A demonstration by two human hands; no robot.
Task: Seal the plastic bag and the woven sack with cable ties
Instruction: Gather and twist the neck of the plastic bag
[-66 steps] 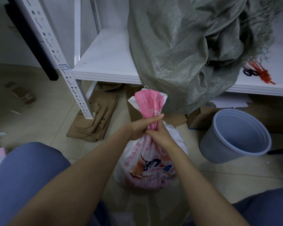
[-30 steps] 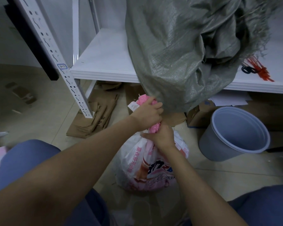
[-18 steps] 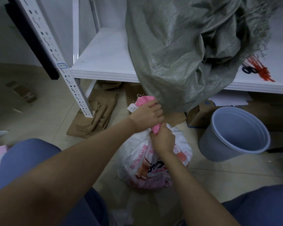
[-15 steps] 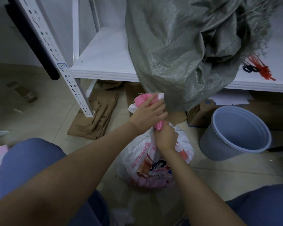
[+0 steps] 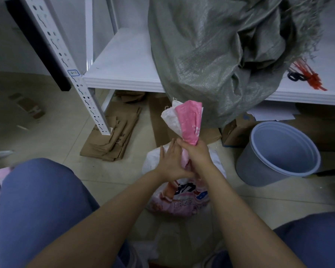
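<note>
Crinkly pink/wht plastic bag (image 5: 188, 122), bunched neck

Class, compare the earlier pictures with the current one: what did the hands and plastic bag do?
The left hand let go of the plastic bag at its pink top and dropped beside the neck, fingers straight against it; the top fanned out. Unchanged: the right hand grips the neck; woven sack and cable ties lie on the shelf.

Print on the plastic bag (image 5: 190, 192) and shelf-post label (image 5: 73, 72) is illegible
</note>
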